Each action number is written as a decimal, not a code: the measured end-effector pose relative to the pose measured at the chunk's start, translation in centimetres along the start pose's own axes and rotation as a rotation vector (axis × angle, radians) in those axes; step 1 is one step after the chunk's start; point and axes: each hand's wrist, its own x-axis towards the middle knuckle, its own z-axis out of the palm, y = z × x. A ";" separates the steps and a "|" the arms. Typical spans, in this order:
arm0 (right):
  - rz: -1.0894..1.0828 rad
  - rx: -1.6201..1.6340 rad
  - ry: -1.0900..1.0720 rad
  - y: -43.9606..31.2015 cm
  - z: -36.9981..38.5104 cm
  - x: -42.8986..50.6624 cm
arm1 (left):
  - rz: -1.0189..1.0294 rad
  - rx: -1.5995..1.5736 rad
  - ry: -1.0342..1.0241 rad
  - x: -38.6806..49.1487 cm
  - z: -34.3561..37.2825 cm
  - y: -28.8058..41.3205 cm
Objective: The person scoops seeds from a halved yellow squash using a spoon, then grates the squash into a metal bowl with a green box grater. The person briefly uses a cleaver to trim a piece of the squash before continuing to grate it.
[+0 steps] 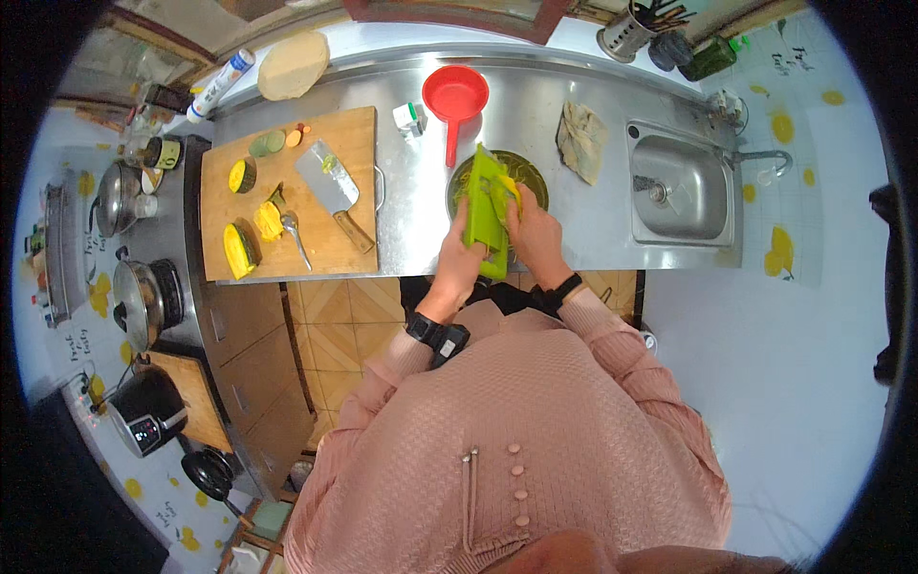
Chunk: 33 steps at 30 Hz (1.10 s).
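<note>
My left hand (460, 260) grips the lower part of a bright green plastic grater (485, 215), which is tilted over a round bowl (539, 176). My right hand (536, 233) holds a yellow-fleshed squash piece (510, 185) against the grater's right side; the fingers partly hide it. Thin yellow-green shreds lie inside the bowl, and the grater and hands cover much of it. Left of the bowl is a wooden cutting board (280, 186) with a cleaver (331, 183), a spoon (292, 229), scooped yellow pulp (268, 220) and cut squash pieces (240, 251).
Beyond the bowl lies a red plastic ladle (455, 93) beside a small white container (409, 120). A crumpled cloth (581, 140) rests between the bowl and the steel sink (678, 186). Pots (136, 305) and a black appliance (147, 409) stand along the left counter.
</note>
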 end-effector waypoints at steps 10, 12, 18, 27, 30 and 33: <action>0.113 -0.096 -0.016 0.0 0.4 0.2 | -0.066 0.005 -0.087 -0.5 0.2 -0.1; 0.094 -0.163 0.124 0.4 0.0 0.7 | -0.050 0.117 -0.130 -0.8 0.7 -0.4; 0.141 -0.037 -0.132 -1.8 -1.8 -1.1 | 0.086 -0.031 0.064 -0.2 0.0 -1.1; 0.062 -0.098 -0.024 -1.1 -1.3 1.0 | 0.206 0.215 0.080 -0.8 0.3 -1.2; 0.036 -0.095 -0.095 -2.6 -1.3 -0.6 | 0.197 0.073 0.126 -0.8 0.0 -1.1; 0.047 -0.113 0.036 -0.6 0.4 2.1 | 0.064 0.117 0.040 -1.0 0.2 -1.3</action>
